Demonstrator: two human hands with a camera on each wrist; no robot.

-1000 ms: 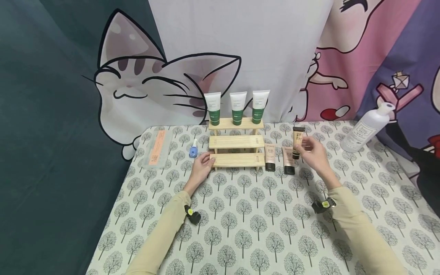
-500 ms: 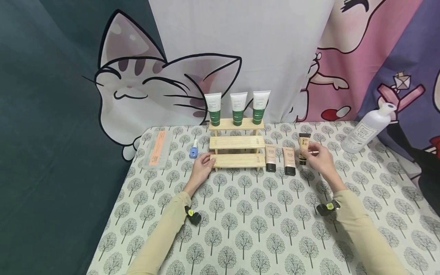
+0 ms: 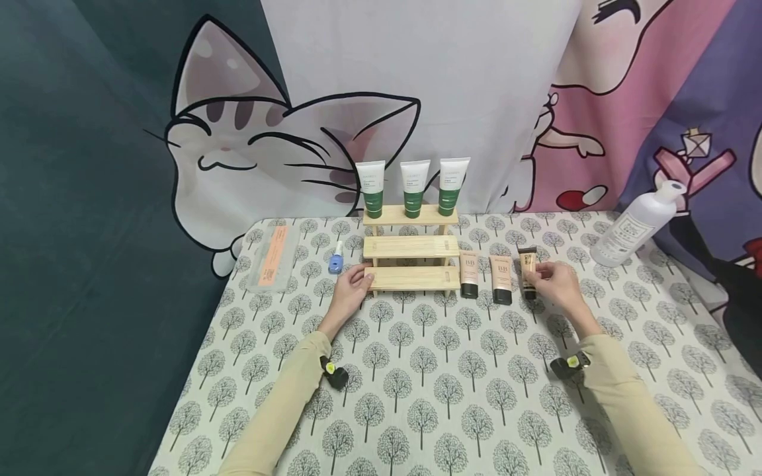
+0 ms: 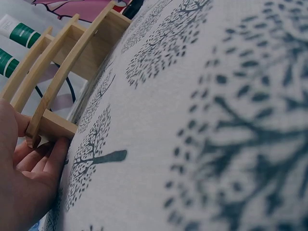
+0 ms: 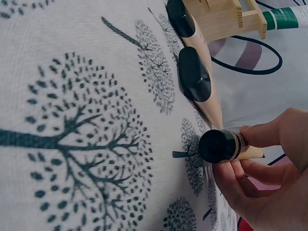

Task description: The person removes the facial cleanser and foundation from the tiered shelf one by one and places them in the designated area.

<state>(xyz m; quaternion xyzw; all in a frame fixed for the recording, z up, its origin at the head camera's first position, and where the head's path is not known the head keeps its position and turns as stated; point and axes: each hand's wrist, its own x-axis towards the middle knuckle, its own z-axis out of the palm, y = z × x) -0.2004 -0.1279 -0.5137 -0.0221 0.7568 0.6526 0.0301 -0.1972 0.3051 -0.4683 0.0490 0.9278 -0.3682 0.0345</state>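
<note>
A three-step wooden display rack [image 3: 411, 278] stands at the back middle of the table. My left hand [image 3: 351, 289] grips the left end of its lowest step, thumb above and fingers below in the left wrist view. Between the thumb and fingers of my right hand [image 3: 558, 285] is a small gold-beige tube [image 3: 527, 269] with a black cap [image 5: 215, 146], close over the cloth. Two pink BB cream tubes, a left one [image 3: 469, 270] and a right one [image 3: 501, 274], lie between the rack and that hand. Three white-and-green tubes [image 3: 413, 187] stand on the top step.
Left of the rack are a small blue bottle [image 3: 336, 260] and a translucent case [image 3: 274, 256] with an orange strip. A large white bottle [image 3: 635, 226] is at the back right. A printed curtain [image 3: 476, 66] hangs behind the table [image 3: 417, 396], which has a tree-patterned cloth.
My right hand has brought the gold-beige tube right and down toward the cloth, beside the right BB cream tube. My left hand keeps its hold on the rack.
</note>
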